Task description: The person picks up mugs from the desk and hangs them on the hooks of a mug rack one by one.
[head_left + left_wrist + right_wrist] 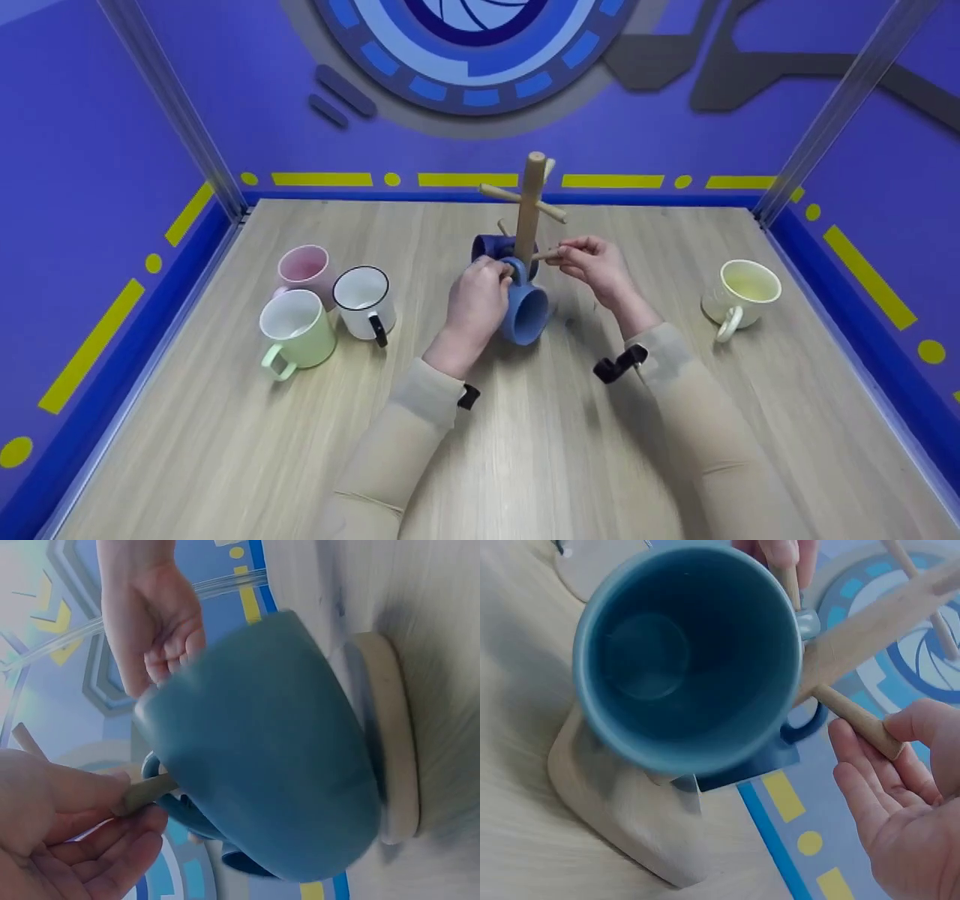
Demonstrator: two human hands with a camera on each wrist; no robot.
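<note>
A wooden mug tree (531, 206) stands at the middle of the table. From one lower peg (146, 793) a light blue mug (527, 315) hangs by its handle, its mouth facing sideways. My left hand (478, 296) pinches that peg's end between thumb and fingers, close beside the mug's handle. Over on the right, my right hand (600, 271) holds the tip of another lower peg (862, 722) with thumb and fingertips. Behind the post hangs a dark blue mug (489, 246), partly hidden by the left hand and the light blue mug.
To the left stand a pink mug (306, 268), a light green mug (304, 337) and a white mug with a black rim (367, 307). A cream mug (739, 296) is at the far right. Blue patterned walls (255, 150) enclose the table's back and sides.
</note>
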